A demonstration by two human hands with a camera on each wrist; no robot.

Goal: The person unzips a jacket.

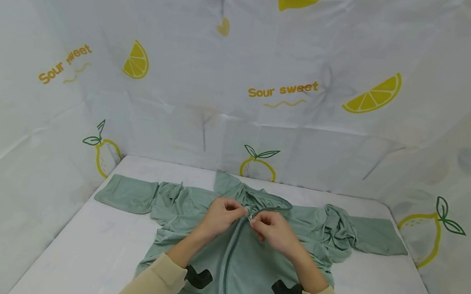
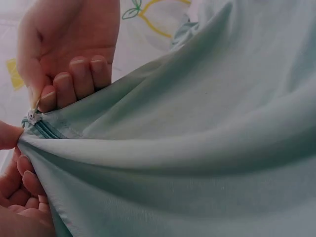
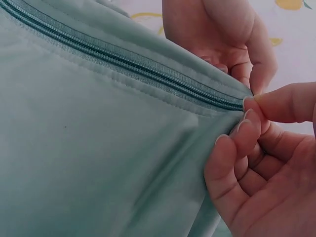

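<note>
White tabletop point(image 1: 85, 256) before lemon-print curtain point(image 1: 271, 73), my left hand point(image 1: 220, 216) and right hand point(image 1: 274, 230) meeting, fingers point(image 3: 247, 131) pinching the green hoodie point(image 1: 243, 261) at its zipper top point(image 2: 33, 117).

a sage-green jacket point(image 1: 248, 261) lies before a white backdrop point(image 1: 207, 89) printed with yellow lemons.

Left hand point(image 1: 220, 216): raised near the middle, fingers point(image 2: 81, 79) curled, thumb and forefinger pinched together.
Right hand point(image 1: 275, 230): just beside the left, nearly touching, thumb point(image 3: 289, 101) pressed against bent fingertips in a pinch.
Forearms: angled in from the lower corners, meeting at the hands.
Wrists: each strapped with a black mount, cream sleeves behind.
</note>
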